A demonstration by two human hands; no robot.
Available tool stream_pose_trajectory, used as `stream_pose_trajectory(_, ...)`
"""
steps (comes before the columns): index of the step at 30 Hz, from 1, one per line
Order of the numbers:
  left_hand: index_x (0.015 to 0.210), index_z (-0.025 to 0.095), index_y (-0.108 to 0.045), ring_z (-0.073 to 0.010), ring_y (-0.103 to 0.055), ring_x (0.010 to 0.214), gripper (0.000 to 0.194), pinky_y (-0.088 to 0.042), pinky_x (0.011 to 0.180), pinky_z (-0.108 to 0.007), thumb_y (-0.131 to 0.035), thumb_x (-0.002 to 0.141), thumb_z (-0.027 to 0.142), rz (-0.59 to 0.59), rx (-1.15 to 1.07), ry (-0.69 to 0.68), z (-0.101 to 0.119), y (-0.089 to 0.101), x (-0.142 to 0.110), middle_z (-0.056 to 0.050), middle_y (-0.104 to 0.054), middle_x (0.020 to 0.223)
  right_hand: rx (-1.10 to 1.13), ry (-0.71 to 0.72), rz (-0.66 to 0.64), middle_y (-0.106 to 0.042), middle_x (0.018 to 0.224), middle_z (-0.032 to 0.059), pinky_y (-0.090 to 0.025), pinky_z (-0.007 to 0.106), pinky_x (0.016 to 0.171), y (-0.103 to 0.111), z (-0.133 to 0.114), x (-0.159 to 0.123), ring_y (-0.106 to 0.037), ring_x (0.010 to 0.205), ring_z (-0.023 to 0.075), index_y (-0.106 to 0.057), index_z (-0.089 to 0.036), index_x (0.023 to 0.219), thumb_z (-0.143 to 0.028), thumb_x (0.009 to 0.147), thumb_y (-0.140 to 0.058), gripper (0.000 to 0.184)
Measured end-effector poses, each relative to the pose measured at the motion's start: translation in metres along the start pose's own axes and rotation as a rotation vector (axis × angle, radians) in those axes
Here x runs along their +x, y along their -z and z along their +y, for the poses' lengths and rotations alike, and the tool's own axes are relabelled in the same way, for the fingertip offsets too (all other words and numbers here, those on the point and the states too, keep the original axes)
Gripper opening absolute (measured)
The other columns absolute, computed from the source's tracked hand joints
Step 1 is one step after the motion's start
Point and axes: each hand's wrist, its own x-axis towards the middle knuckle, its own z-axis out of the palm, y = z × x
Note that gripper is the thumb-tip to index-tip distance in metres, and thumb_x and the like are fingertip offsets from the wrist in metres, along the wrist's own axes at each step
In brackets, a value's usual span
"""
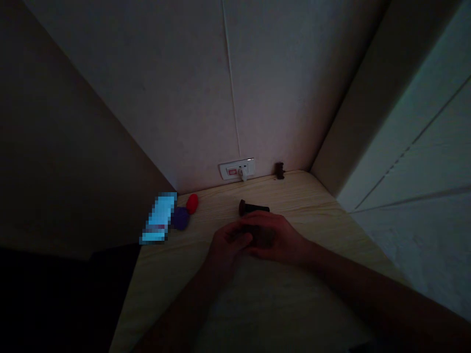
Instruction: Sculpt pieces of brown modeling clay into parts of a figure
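Note:
The scene is dim. My left hand (226, 247) and my right hand (275, 238) meet over the middle of a light wooden tabletop (294, 299). Both have their fingers curled round a small dark thing (259, 237) between them; I cannot make out what it is. Just behind my right hand a dark cylinder (253, 208) lies on its side on the wood, very near or touching the fingers.
A red blob (192, 203) and a purple blob (180, 218) sit at the back left beside a blurred blue patch (159, 218). A white wall socket (237, 169) with a plug and a small dark piece (280, 170) are at the back wall. Walls close in both sides.

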Motion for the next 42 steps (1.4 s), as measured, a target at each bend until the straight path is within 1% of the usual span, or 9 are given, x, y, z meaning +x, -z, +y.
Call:
stream_pose_trajectory(4, 0.09, 0.016, -0.079, -0.0175, -0.073, 0.084, 0.034, -0.056, 0.081, -0.028, -0.093, 0.059, 0.019, 0.055, 0.025, -0.114, 0.003, 0.005, 0.005, -0.005, -0.08, 0.091, 0.057, -0.036, 0.057, -0.068, 0.123, 0.0116, -0.056, 0.037, 0.097, 0.002, -0.006, 0.002, -0.067, 0.112, 0.0229, -0.068, -0.022, 0.131, -0.024, 0.09, -0.072, 0.041)
stream_pose_trajectory(6, 0.09, 0.017, -0.08, -0.0179, -0.073, 0.087, 0.034, -0.055, 0.086, -0.029, -0.093, 0.059, 0.019, 0.053, 0.066, -0.16, 0.003, 0.007, 0.007, -0.005, -0.081, 0.091, 0.109, -0.077, 0.129, -0.07, 0.113, 0.0096, -0.058, 0.034, 0.089, 0.0, -0.005, 0.002, -0.069, 0.102, 0.02, -0.074, -0.024, 0.123, -0.026, 0.093, -0.069, 0.03)
stream_pose_trajectory(10, 0.094, 0.017, -0.081, -0.0219, -0.073, 0.092, 0.033, -0.054, 0.091, -0.034, -0.091, 0.065, 0.03, 0.029, 0.109, -0.184, 0.004, 0.01, 0.009, -0.009, -0.081, 0.097, 0.205, -0.16, 0.193, -0.069, 0.098, 0.0064, -0.058, 0.029, 0.076, -0.005, 0.002, 0.001, -0.068, 0.085, 0.0156, -0.079, -0.026, 0.112, -0.027, 0.088, -0.076, 0.024)
stream_pose_trajectory(15, 0.087, 0.017, -0.081, -0.0223, -0.073, 0.091, 0.033, -0.056, 0.088, -0.035, -0.093, 0.058, 0.025, 0.136, 0.137, -0.198, 0.006, 0.012, 0.009, -0.008, -0.081, 0.097, 0.466, -0.299, 0.235, -0.073, 0.104, 0.0052, -0.06, 0.031, 0.086, -0.011, 0.007, 0.001, -0.072, 0.094, 0.0174, -0.08, -0.026, 0.105, -0.026, 0.078, -0.084, 0.027)
stream_pose_trajectory(19, 0.092, 0.019, -0.081, -0.0212, -0.074, 0.091, 0.036, -0.056, 0.087, -0.033, -0.093, 0.058, 0.02, 0.153, 0.231, -0.257, 0.005, 0.017, 0.011, -0.007, -0.081, 0.097, 0.639, -0.459, 0.242, -0.079, 0.1, 0.0039, -0.062, 0.033, 0.087, -0.015, 0.009, 0.001, -0.076, 0.091, 0.0184, -0.078, -0.024, 0.1, -0.027, 0.074, -0.087, 0.028)
stream_pose_trajectory(25, 0.097, 0.019, -0.078, -0.021, -0.074, 0.098, 0.041, -0.057, 0.088, -0.032, -0.092, 0.059, 0.017, 0.126, 0.251, -0.297, 0.003, 0.015, 0.011, -0.007, -0.08, 0.103, 0.568, -0.531, 0.309, -0.081, 0.091, 0.004, -0.063, 0.031, 0.08, -0.017, 0.011, -0.001, -0.078, 0.082, 0.0188, -0.077, -0.021, 0.092, -0.028, 0.069, -0.089, 0.027)
stream_pose_trajectory(29, 0.1, 0.018, -0.078, -0.0207, -0.075, 0.094, 0.041, -0.058, 0.087, -0.032, -0.09, 0.062, 0.018, 0.105, 0.243, -0.239, 0.003, 0.012, 0.011, -0.008, -0.081, 0.101, 0.533, -0.484, 0.314, -0.08, 0.092, 0.0036, -0.062, 0.031, 0.08, -0.014, 0.01, -0.001, -0.076, 0.083, 0.0182, -0.076, -0.021, 0.092, -0.027, 0.071, -0.088, 0.025)
stream_pose_trajectory(35, 0.101, 0.019, -0.08, -0.0208, -0.076, 0.09, 0.041, -0.057, 0.084, -0.031, -0.091, 0.061, 0.021, 0.156, 0.262, -0.204, 0.007, 0.014, 0.011, -0.007, -0.082, 0.099, 0.455, -0.406, 0.255, -0.076, 0.1, 0.0051, -0.06, 0.031, 0.082, -0.011, 0.007, 0.0, -0.073, 0.09, 0.0186, -0.076, -0.023, 0.1, -0.028, 0.074, -0.086, 0.028)
stream_pose_trajectory(42, 0.102, 0.018, -0.08, -0.0217, -0.076, 0.088, 0.04, -0.057, 0.083, -0.031, -0.09, 0.065, 0.03, 0.093, 0.243, -0.219, 0.006, 0.016, 0.011, -0.008, -0.082, 0.097, 0.529, -0.516, 0.284, -0.079, 0.091, 0.0033, -0.061, 0.03, 0.078, -0.011, 0.008, 0.0, -0.075, 0.08, 0.017, -0.075, -0.023, 0.097, -0.031, 0.071, -0.088, 0.03)
